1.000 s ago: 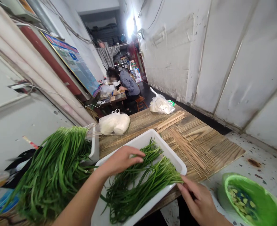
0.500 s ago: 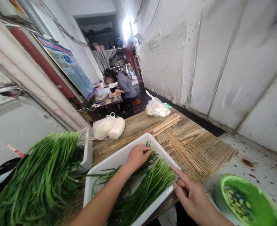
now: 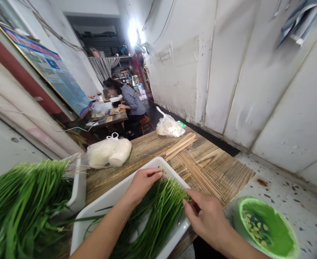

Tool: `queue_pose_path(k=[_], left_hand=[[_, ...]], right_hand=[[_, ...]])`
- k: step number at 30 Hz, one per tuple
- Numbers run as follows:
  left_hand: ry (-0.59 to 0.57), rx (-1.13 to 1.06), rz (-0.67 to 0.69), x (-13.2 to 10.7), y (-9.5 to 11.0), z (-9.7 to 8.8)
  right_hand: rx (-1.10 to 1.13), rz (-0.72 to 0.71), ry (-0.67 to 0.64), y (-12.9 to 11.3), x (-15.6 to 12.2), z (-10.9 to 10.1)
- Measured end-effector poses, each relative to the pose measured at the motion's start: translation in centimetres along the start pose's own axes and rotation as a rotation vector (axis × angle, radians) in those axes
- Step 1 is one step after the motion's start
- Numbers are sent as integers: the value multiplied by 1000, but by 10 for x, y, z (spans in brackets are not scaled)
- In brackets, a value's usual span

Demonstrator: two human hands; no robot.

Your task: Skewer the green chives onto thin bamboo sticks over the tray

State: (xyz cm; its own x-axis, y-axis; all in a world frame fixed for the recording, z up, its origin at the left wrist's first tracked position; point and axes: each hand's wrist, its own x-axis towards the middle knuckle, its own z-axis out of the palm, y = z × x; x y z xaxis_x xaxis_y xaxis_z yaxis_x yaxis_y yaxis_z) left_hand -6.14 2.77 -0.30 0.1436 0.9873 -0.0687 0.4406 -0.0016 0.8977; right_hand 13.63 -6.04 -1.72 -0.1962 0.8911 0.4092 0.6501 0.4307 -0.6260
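A thick row of garlic chives point(image 3: 161, 205) lies in a white plastic tray point(image 3: 93, 208), pale cut ends toward the upper right. At the tray's far side my left hand point(image 3: 145, 183) pinches a few chive stems between thumb and fingertips. My right hand point(image 3: 208, 212) is closed at the right end of the row, thumb and index finger against the cut ends. Whatever sits between those right fingertips is hidden. Loose bamboo skewers point(image 3: 201, 176) lie on the table just beyond the tray.
A second white tray point(image 3: 79, 183) at left is heaped with chives point(image 3: 26, 201). Two tied plastic bags point(image 3: 110, 151) point(image 3: 170, 126) sit on the wooden table point(image 3: 228, 169). A green bucket point(image 3: 279, 230) stands on the floor at right. Another person point(image 3: 131, 100) sits at a far table.
The view has swung to the right, so everything shifts left. My left hand has come nearer the bunched chives, and my right fingers have closed in on the row's end.
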Motion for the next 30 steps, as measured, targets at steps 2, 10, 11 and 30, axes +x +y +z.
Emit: queue_pose_path(k=[2, 10, 11, 30], left_hand=[[-39, -138, -59, -4, 5, 2], [49, -269, -74, -8, 10, 7], [53, -266, -78, -9, 10, 7], [67, -260, -107, -10, 13, 9]], right_hand=[[-14, -1, 42, 2, 3, 4], [16, 0, 1, 8, 9, 8], [35, 17, -7, 9, 10, 9], [136, 75, -41, 10, 13, 10]])
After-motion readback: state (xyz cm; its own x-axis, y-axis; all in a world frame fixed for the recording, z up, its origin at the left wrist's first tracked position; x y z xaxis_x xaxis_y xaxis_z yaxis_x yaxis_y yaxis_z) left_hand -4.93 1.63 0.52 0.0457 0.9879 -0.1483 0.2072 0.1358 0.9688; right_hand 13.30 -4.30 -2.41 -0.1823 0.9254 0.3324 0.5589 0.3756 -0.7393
